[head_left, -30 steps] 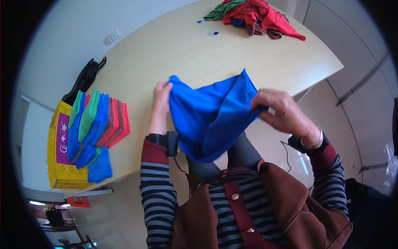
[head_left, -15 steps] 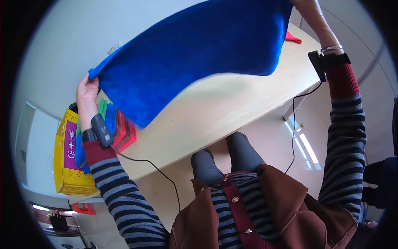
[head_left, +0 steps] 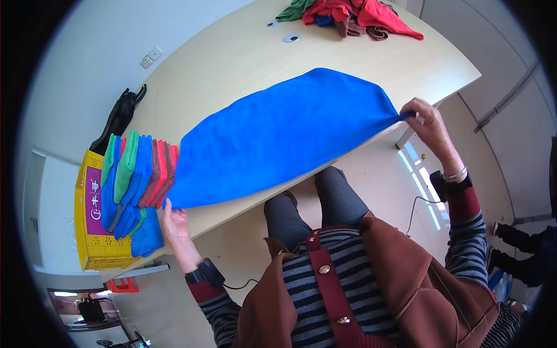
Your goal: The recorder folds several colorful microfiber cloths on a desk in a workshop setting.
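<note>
Left hand [head_left: 173, 221] pinching the near left corner of the blue cloth [head_left: 284, 136], fingers closed on the hem just off the table [head_left: 232, 64] edge. Right hand [head_left: 428, 124] pinching the opposite near corner, thumb and fingers pressed together on a small peak of fabric, held beyond the table's right near edge. Blue cloth stretched taut between both hands, spread flat over the near half of the table, far edge curving across the pale wooden top, near edge hanging slightly past the rim.

Just left of the cloth, touching or nearly touching its left end: a stack of folded cloths [head_left: 136, 174] in green, blue, red and brown, lying on the table's left end, some blue ones drooping over the rim. Farther left of the cloth, past the stack: a yellow crate [head_left: 93, 243] with a purple panel, below table level. Beyond the stack, toward the far left of the cloth: a black bag [head_left: 119, 116] on the table edge. Well beyond the cloth, at the table's far end: a loose heap of cloths [head_left: 348, 13], red, green and brown. Between heap and blue cloth, two small round discs [head_left: 290, 38] set in the tabletop.
</note>
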Demonstrator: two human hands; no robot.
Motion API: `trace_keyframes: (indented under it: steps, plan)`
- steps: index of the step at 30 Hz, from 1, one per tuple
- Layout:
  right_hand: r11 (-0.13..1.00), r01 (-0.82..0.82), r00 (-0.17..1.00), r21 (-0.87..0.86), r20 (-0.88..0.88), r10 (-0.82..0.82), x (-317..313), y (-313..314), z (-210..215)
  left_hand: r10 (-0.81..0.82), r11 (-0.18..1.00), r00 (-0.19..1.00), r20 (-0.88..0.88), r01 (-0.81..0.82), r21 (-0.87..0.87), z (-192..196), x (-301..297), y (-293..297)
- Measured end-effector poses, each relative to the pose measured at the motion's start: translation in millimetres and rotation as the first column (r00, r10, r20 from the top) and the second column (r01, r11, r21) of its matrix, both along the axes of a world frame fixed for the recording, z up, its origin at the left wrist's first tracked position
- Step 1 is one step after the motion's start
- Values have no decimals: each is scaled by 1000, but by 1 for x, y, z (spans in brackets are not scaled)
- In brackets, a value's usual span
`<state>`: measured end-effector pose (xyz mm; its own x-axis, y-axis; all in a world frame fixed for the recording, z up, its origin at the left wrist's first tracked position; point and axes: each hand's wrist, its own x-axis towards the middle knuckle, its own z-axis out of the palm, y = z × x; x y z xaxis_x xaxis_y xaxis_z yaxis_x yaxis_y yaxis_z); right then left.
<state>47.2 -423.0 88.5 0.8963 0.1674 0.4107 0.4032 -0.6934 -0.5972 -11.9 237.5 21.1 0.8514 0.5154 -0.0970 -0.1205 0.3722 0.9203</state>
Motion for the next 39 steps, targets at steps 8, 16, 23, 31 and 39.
trace_keyframes:
  steps: [8, 16, 23, 31, 39]
  plan:
    - [987, 99, 989, 125, -120, -84, -6, -8, -15, 153, 979, 988, -18, -150, 136, 1, -17, -16]
    - [948, -219, 975, 229, 92, 203, 16, 98, 42, -21, 761, 978, 206, -118, 638, 95, 42, -162]
    - [779, -563, 817, 277, 329, 473, 3, 207, 74, -392, 703, 895, 211, 144, 696, 135, 34, -288]
    - [746, -482, 871, 459, 159, 465, 4, 217, 67, -376, 738, 896, 236, 136, 662, 126, 28, -283]
    - [745, -473, 877, 471, 170, 449, 3, 227, 57, -365, 664, 878, 310, 12, 748, 116, 28, -280]
